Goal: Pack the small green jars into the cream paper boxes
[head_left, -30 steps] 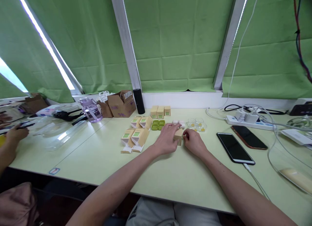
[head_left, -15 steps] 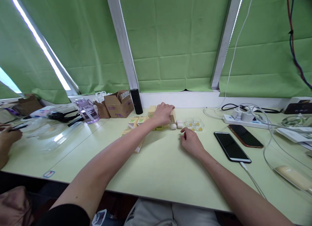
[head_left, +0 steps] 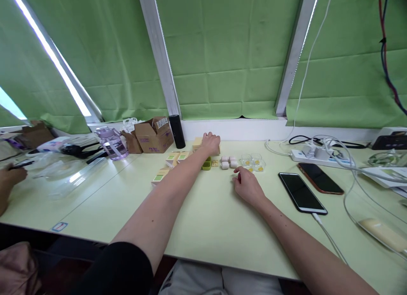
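My left hand (head_left: 211, 143) is closed over a small beige box (head_left: 219, 150) at the back of the table; its fingers hide most of it. Just left stands another beige box (head_left: 196, 144). Below the hand are small green containers (head_left: 206, 164) and small yellowish pieces (head_left: 215, 163). Several white, rounded blocks (head_left: 225, 165) sit together to the right, beside clear round cups (head_left: 256, 162) with yellow spots inside. My right hand (head_left: 248, 185) rests on the table in front of these cups, loosely curled, index finger and thumb apart, holding nothing.
Beige boxes with green labels (head_left: 160, 175) lie left of my forearm. A black cylinder (head_left: 177, 132), a cardboard box (head_left: 154, 136) and a purple bottle (head_left: 112, 143) stand at the back left. Two phones (head_left: 302, 192) and a power strip (head_left: 321, 158) are right. Another person's hand (head_left: 11, 178) is far left.
My left hand has moved a little left with the box, bringing it closer to the other beige box. The green containers and yellowish pieces show more now. My right hand has barely moved.
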